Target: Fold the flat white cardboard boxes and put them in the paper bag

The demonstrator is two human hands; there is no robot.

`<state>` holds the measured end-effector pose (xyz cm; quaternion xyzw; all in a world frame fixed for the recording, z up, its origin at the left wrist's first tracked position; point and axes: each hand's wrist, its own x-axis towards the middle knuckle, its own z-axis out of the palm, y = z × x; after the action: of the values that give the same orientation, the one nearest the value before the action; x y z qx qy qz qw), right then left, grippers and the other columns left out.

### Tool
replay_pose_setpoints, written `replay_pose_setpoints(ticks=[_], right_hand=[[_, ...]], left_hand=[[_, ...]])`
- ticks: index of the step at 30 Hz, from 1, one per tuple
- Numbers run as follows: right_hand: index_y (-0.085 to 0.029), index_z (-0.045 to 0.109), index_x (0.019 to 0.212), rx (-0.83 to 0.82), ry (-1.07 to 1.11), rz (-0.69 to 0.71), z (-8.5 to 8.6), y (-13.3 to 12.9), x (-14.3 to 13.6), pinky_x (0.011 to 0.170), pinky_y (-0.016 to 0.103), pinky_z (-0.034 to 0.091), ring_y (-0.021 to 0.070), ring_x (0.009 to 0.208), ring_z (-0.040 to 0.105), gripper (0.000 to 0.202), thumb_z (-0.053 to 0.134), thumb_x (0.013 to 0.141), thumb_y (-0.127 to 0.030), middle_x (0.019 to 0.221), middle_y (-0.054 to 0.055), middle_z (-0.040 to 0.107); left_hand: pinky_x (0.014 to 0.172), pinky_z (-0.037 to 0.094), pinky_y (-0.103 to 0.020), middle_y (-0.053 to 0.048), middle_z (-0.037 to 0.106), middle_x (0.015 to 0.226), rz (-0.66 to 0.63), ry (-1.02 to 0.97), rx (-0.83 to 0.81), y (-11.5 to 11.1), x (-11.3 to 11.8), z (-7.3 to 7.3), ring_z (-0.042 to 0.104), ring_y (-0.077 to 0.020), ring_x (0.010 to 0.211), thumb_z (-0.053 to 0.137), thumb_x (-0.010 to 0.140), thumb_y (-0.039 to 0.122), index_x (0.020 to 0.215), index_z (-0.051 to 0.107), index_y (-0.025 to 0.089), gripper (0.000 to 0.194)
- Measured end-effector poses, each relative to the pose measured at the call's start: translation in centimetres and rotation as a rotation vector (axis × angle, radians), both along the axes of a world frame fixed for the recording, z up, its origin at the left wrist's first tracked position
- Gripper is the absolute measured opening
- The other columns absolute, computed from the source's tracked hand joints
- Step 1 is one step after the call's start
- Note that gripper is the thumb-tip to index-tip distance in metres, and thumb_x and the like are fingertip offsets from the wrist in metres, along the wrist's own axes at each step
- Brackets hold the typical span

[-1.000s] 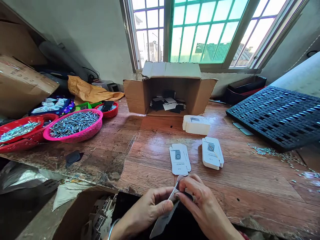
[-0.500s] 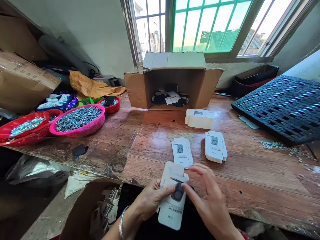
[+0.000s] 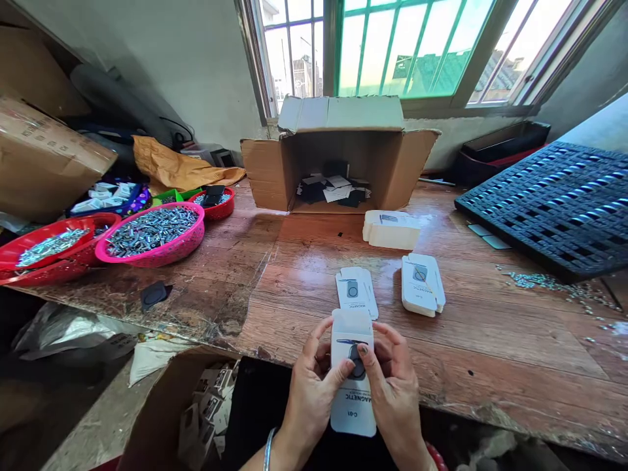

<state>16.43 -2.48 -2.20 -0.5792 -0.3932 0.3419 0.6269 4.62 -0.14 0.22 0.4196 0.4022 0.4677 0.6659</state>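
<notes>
We cannot see the back of the printed white packet (image 3: 354, 390), nor most of the fingers behind it, and the thumbs cover part of its picture. The scraps (image 3: 338, 193) inside the open carton (image 3: 265, 175) overlap too much for us to count, and the black grid panel (image 3: 549, 209), right of the carton, runs out of frame. We count one packet in hand, well in front of the carton, and three lots of similar packets (image 3: 422, 284) between. One pink basket (image 3: 174, 250) of metal parts stands left of the carton. Our left hand (image 3: 311, 389) and right hand (image 3: 395, 386) both grasp the packet, thumbs on its face, fingers round its edges.
</notes>
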Motion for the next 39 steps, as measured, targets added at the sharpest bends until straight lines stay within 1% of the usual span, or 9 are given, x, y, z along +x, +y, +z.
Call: replay_pose_setpoints(ticks=[5,11,14,17,20,25,30,35,39], right_hand=[[-0.023,0.065,0.092,0.085,-0.107,-0.024,0.1,0.0,0.0,0.063,0.02,0.052,0.0133,0.068,0.063,0.019,0.063,0.091,-0.042,0.078,-0.001,0.067],[-0.021,0.055,0.067,0.013,-0.172,0.089,0.3,-0.4,0.7,0.05,0.02,0.042,0.0116,0.054,0.047,0.038,0.054,0.095,-0.048,0.06,-0.004,0.05],[-0.023,0.06,0.087,-0.062,-0.042,0.15,1.0,-0.3,1.4,0.06,0.021,0.049,0.0137,0.061,0.056,0.027,0.059,0.092,-0.049,0.069,-0.003,0.06],[-0.025,0.061,0.115,-0.138,0.123,0.301,2.0,0.2,2.0,0.078,0.028,0.055,0.0179,0.08,0.066,0.036,0.064,0.088,-0.048,0.089,0.002,0.073],[-0.023,0.072,0.103,-0.134,0.073,0.391,2.6,0.5,2.5,0.08,0.028,0.055,0.0201,0.085,0.069,0.029,0.069,0.085,-0.046,0.092,0.004,0.076],[-0.024,0.079,0.088,-0.1,-0.069,0.483,3.3,0.2,3.0,0.079,0.027,0.056,0.0216,0.089,0.07,0.024,0.067,0.086,-0.044,0.093,0.004,0.077],[-0.025,0.077,0.104,-0.134,-0.24,0.593,3.9,0.5,3.5,0.068,0.027,0.056,0.0201,0.076,0.07,0.023,0.066,0.089,-0.038,0.084,0.001,0.077],[-0.025,0.077,0.103,-0.014,-0.48,0.533,4.3,0.9,4.0,0.069,0.03,0.056,0.0217,0.077,0.073,0.026,0.053,0.093,-0.028,0.087,0.003,0.079],[-0.026,0.079,0.099,-0.073,-0.367,0.662,5.0,0.7,4.6,0.068,0.028,0.055,0.0203,0.075,0.072,0.025,0.056,0.094,-0.035,0.083,0.002,0.079]], left_hand=[[0.072,0.051,-0.023,-0.001,0.076,0.09,-0.024,0.037,0.037,-0.2,-0.3,-0.6,0.068,-0.0158,0.079,0.078,0.075,0.029,0.109,0.057,0.022,0.041],[0.061,0.046,-0.02,0.004,0.066,0.075,-0.098,0.154,0.037,-0.7,-0.8,-1.0,0.057,-0.0111,0.065,0.076,0.076,0.026,0.091,0.055,0.02,0.026],[0.063,0.047,-0.021,0.003,0.068,0.078,-0.127,0.205,0.041,-0.6,-1.1,-0.4,0.06,-0.0121,0.067,0.074,0.077,0.023,0.094,0.056,0.021,0.025],[0.067,0.049,-0.023,0.001,0.074,0.086,-0.104,0.249,0.039,-0.5,-1.1,0.3,0.065,-0.0144,0.072,0.073,0.075,0.017,0.107,0.051,0.023,0.039],[0.069,0.05,-0.024,0.001,0.075,0.088,-0.054,0.221,-0.01,-0.2,-1.2,0.4,0.068,-0.0159,0.075,0.074,0.072,0.015,0.117,0.042,0.025,0.056],[0.065,0.048,-0.023,0.0,0.074,0.081,-0.076,0.181,-0.037,0.2,-1.6,-0.6,0.065,-0.015,0.07,0.079,0.071,0.023,0.099,0.051,0.021,0.039],[0.066,0.048,-0.025,0.001,0.073,0.081,-0.095,0.296,0.02,-0.5,-2.0,-0.4,0.064,-0.0165,0.071,0.078,0.067,0.017,0.102,0.054,0.023,0.043],[0.069,0.047,-0.025,0.004,0.071,0.078,-0.148,0.42,0.032,-1.1,-2.1,0.3,0.064,-0.0173,0.073,0.078,0.062,0.011,0.104,0.054,0.024,0.049],[0.069,0.046,-0.025,0.004,0.069,0.079,-0.151,0.394,0.018,-1.1,-2.4,-0.2,0.063,-0.0171,0.074,0.079,0.063,0.015,0.102,0.053,0.024,0.048]])
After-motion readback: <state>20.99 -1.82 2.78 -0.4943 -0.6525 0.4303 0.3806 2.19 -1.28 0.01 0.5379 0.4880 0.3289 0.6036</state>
